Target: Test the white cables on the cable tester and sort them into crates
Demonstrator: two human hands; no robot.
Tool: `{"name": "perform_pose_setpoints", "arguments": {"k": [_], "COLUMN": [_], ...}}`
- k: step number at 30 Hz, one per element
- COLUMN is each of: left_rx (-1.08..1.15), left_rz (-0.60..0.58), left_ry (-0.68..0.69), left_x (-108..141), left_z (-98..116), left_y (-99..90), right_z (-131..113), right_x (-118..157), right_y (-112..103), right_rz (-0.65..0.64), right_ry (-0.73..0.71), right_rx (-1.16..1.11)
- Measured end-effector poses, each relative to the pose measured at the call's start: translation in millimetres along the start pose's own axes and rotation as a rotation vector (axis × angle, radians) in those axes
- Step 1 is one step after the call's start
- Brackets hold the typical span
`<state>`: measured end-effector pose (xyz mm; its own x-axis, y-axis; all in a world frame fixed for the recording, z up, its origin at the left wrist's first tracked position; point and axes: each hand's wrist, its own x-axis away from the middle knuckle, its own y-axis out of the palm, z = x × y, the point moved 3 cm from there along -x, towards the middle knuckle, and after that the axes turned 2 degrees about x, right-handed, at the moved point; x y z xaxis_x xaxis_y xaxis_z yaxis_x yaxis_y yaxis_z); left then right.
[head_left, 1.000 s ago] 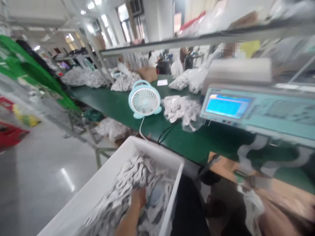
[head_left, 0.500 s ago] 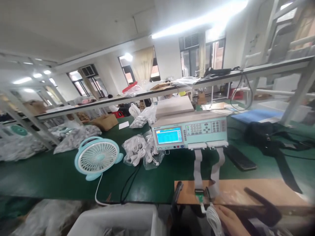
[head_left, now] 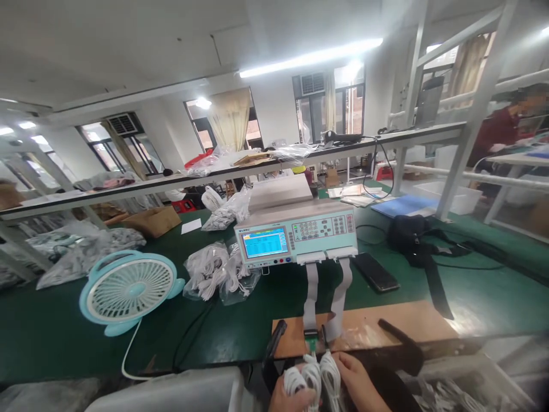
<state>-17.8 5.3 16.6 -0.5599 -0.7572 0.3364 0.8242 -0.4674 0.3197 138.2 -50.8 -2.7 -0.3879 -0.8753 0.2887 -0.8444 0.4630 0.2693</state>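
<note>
At the lower edge of the head view, my left hand is closed around coiled white cables. Beside it, my right hand pinches another coiled white cable, close to the plug end of a grey ribbon cable. A small green circuit board sits at the end of the other ribbon cable, just above the coils in my left hand. Whether any white plug is seated there cannot be made out. Both ribbons run up to a tester with a lit blue screen.
A wooden board lies along the bench edge, with a black phone behind it. To the left stand a turquoise fan and bagged white cables. White bins flank my hands below. A person sits far right.
My left hand has come into view from below, holding coiled white cables. My right hand stays near the ribbon plugs with its cable. The camera has turned to the right.
</note>
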Motion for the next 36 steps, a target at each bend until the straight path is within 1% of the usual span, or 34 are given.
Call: {"name": "perform_pose_setpoints", "arguments": {"k": [3, 7, 10, 14, 16, 18, 20, 21, 22, 23, 24, 26, 28, 29, 30, 31, 32, 33, 35, 36], "left_rx": [0.034, 0.194, 0.290, 0.275, 0.297, 0.357, 0.413, 0.430, 0.432, 0.420, 0.399, 0.344, 0.308, 0.300, 0.293, 0.285, 0.274, 0.260, 0.242, 0.238], "left_rz": [-0.059, -0.052, 0.042, 0.217, 0.254, 0.243, 0.192, 0.157, 0.124, 0.095, 0.070, 0.058, 0.081, 0.092, 0.098, 0.093, 0.077, 0.058, 0.028, 0.021], "left_ry": [0.087, 0.025, -0.043, -0.109, -0.118, -0.133, -0.161, -0.169, -0.171, -0.172, -0.177, -0.212, -0.257, -0.262, -0.252, -0.233, -0.213, -0.198, -0.184, -0.182], "left_x": [-8.7, -6.8, 2.2, 16.7, 22.2, 25.5, 27.0, 27.3, 27.3, 27.2, 26.9, 26.1, 24.9, 23.9, 22.7, 21.5, 20.3, 19.5, 19.2, 19.7], "left_z": [6.2, 4.7, -3.7, -14.5, -17.5, -20.4, -24.3, -26.3, -28.3, -30.5, -32.7, -37.6, -42.0, -43.2, -43.7, -43.6, -43.3, -42.9, -42.4, -42.3], "left_y": [15.7, 29.4, 32.6, 31.1, 30.8, 31.8, 34.0, 35.2, 36.2, 37.0, 37.5, 37.5, 37.7, 38.9, 41.2, 44.6, 49.2, 54.3, 63.6, 66.8], "right_z": [1.4, 5.4, 6.8, 3.2, 0.1, -0.5, 2.1, 3.7, 4.9, 5.0, 3.8, -3.4, -14.4, -21.7, -29.6, -36.4, -41.6, -44.9, -46.4, -46.5], "right_x": [0.6, 0.9, 0.7, 3.0, 8.1, 17.0, 28.1, 33.3, 37.8, 41.3, 43.9, 47.2, 50.9, 53.2, 55.8, 58.6, 61.1, 63.1, 64.9, 64.7], "right_y": [0.4, 1.9, 3.0, 4.4, 7.2, 11.7, 12.9, 9.2, 1.2, -11.7, -29.9, -77.7, -127.9, -146.9, -159.2, -162.7, -157.5, -145.1, -107.7, -88.9], "right_rz": [-0.014, -0.029, -0.024, 0.024, 0.057, 0.054, 0.022, 0.010, 0.004, 0.006, 0.022, 0.066, 0.118, 0.128, 0.156, 0.152, 0.121, 0.066, -0.108, -0.159], "right_ry": [0.013, 0.055, 0.089, 0.118, 0.099, 0.093, 0.114, 0.130, 0.142, 0.148, 0.147, 0.120, 0.123, 0.089, 0.028, -0.044, -0.119, -0.186, -0.255, -0.273], "right_rx": [-0.038, -0.084, -0.119, -0.139, -0.138, -0.136, -0.120, -0.112, -0.104, -0.092, -0.070, 0.051, 0.321, 0.515, 0.687, 0.821, 0.904, 0.931, 0.854, 0.801]}}
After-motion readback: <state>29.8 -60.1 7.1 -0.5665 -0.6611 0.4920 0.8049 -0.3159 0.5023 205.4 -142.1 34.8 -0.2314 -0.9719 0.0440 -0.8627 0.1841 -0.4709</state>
